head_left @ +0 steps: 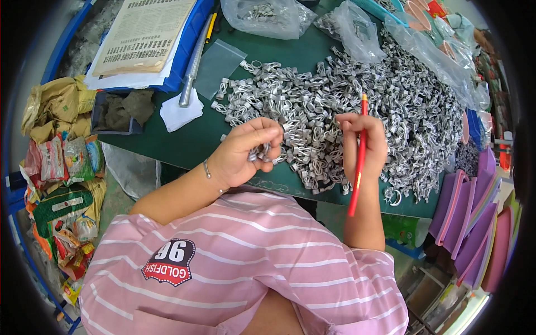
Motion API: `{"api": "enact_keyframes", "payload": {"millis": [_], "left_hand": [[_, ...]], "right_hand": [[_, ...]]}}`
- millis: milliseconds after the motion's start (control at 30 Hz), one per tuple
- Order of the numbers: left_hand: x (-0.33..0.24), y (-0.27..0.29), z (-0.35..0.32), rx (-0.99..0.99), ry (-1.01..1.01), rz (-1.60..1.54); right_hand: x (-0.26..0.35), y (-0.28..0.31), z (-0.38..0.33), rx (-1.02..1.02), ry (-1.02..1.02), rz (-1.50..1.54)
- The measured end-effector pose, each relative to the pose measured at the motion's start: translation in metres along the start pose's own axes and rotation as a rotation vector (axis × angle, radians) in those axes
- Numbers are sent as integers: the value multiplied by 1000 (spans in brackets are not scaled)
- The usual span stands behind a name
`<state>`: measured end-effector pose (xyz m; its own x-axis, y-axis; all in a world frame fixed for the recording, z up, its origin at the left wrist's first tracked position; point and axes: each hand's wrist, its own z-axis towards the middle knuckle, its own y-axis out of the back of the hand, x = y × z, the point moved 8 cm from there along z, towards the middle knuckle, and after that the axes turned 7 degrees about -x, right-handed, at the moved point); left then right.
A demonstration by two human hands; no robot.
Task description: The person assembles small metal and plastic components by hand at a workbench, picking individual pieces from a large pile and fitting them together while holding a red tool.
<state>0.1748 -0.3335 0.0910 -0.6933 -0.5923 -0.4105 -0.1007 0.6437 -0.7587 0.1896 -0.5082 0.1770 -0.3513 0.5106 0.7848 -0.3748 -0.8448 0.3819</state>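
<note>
My left hand (250,149) is curled at the near left edge of the pile. Its fingers close on several small grey ring-like metal pieces (260,152), which show below the fingertips. My right hand (365,146), raised over the pile, has a slim red pencil-like stick (358,173) with a yellow tip tucked in it. The stick stands nearly upright, yellow end away from me. My right thumb and forefinger come together near a small piece, too small to make out. A wide heap of the grey metal pieces (416,109) spreads before both hands.
Clear plastic bags (268,19) lie at the back of the green table (151,142). To the left are a blue tray (192,33) with papers (142,36), a metal rod (195,67) on white paper, and a small bin (120,111). Purple foam sheets (469,218) stand at right.
</note>
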Motion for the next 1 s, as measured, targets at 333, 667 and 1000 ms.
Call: {"api": "enact_keyframes", "payload": {"millis": [333, 667, 1000], "left_hand": [[-6, -9, -6, -44, -215, 537], [-31, -40, -25, 51, -896, 1013], [-34, -44, -31, 95, -815, 855]], "right_hand": [[12, -25, -2, 232, 126, -238], [-8, -47, -37, 193, -516, 887], [9, -30, -46, 33, -99, 766]]}}
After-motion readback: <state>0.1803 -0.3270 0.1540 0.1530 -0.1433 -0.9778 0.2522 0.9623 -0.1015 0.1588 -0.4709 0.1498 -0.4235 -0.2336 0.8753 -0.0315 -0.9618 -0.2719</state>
